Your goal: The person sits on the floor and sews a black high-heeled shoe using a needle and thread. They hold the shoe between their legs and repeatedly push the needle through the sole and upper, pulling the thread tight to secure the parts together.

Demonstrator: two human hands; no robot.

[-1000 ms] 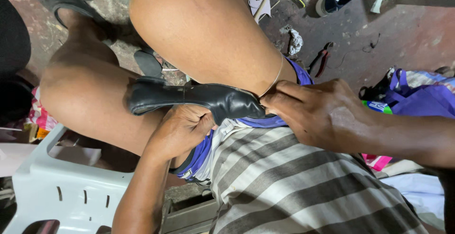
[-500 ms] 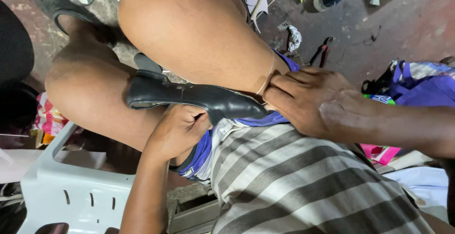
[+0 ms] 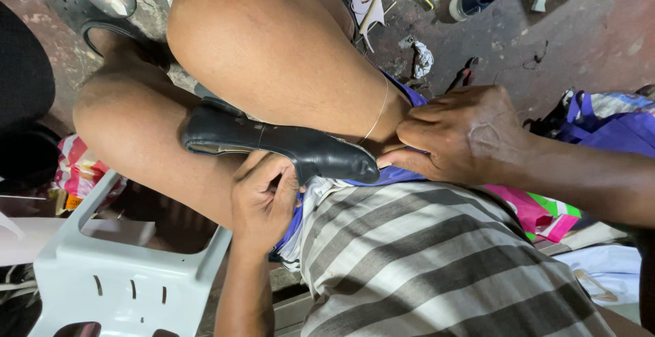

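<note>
Stool (image 3: 116, 279): pale grey plastic, lower left, beside the bare legs.
Shoe (image 3: 273, 146): black leather, lying across the lap between the thighs, toe pointing right.
Left hand (image 3: 263, 200): curled under the shoe's front, gripping it from below.
Thread (image 3: 377, 115): thin pale line running up over the thigh.
Right hand (image 3: 464, 136): fingertips pinched narrow at the shoe's toe; what they hold is too small to tell.
Bag (image 3: 614, 129): purple, far right on the floor.

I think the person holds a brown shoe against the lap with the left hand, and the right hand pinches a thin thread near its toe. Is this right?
Not quite: the shoe is black, not brown, as the head view shows. The rest holds: the left hand grips it from below against the lap, and the right hand pinches a thin thread near its toe.
</note>
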